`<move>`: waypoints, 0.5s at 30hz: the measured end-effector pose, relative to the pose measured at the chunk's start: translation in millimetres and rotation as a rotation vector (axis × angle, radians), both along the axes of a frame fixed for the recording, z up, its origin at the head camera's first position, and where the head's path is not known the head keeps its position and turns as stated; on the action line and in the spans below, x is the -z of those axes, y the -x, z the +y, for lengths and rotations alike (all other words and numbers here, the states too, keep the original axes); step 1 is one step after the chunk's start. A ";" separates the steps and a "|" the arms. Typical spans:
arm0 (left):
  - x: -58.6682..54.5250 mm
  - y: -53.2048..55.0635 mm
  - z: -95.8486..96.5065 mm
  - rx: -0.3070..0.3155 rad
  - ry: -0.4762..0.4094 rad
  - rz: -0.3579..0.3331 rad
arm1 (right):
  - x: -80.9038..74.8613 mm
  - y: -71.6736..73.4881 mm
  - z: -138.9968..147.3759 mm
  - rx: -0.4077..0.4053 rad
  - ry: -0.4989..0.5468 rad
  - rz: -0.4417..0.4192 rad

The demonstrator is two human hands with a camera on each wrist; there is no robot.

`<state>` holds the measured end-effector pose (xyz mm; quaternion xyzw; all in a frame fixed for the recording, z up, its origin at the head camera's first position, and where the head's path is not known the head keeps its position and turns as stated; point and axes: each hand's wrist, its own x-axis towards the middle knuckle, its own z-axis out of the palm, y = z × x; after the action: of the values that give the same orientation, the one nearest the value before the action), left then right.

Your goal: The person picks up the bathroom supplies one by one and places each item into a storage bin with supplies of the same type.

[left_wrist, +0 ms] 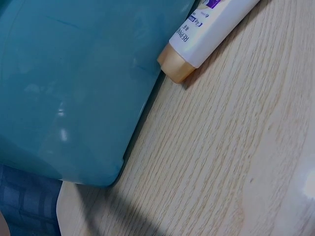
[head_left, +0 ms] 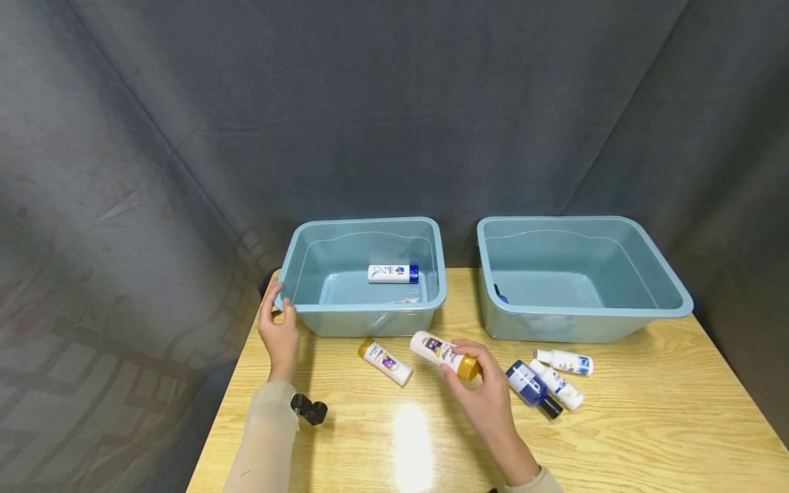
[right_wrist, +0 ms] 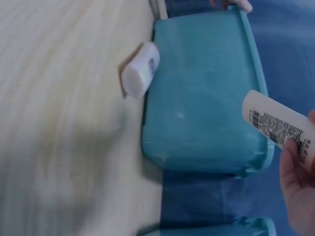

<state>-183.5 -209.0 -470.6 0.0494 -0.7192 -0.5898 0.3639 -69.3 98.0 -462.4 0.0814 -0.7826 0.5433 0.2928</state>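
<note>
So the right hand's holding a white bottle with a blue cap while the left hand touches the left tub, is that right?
Not quite: the cap is gold, as the head view shows. The right hand does hold a white bottle, and the left hand touches the left tub.

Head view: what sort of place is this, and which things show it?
Probably a staged tabletop workspace, perhaps for recording: a dark cloth backdrop hangs behind the wooden table, which holds two blue bins.
</note>
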 end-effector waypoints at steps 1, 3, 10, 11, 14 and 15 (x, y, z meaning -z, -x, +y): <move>0.2 0.2 -0.1 0.000 -0.001 0.000 | -6.5 -0.8 -1.0 -0.001 -0.004 0.026; 0.6 0.6 -0.2 0.000 -0.003 -0.002 | -20.4 -2.8 -2.6 -0.004 -0.006 0.068; 0.6 -0.1 -0.4 0.000 -0.007 -0.010 | -35.6 -1.7 -2.1 -0.046 0.023 0.121; 0.2 -0.2 -0.3 0.000 -0.009 -0.011 | -35.5 -0.5 -1.8 -0.053 0.027 0.124; -1.4 -0.9 0.0 -0.001 -0.011 -0.025 | -26.8 7.9 1.1 -0.071 0.038 0.121; -1.7 -1.1 -0.1 -0.001 -0.010 -0.030 | -27.1 9.5 1.3 -0.074 0.039 0.122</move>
<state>-182.4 -209.1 -468.9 0.0604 -0.7215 -0.5924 0.3534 -78.8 99.2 -435.4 0.1377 -0.7491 0.5628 0.3212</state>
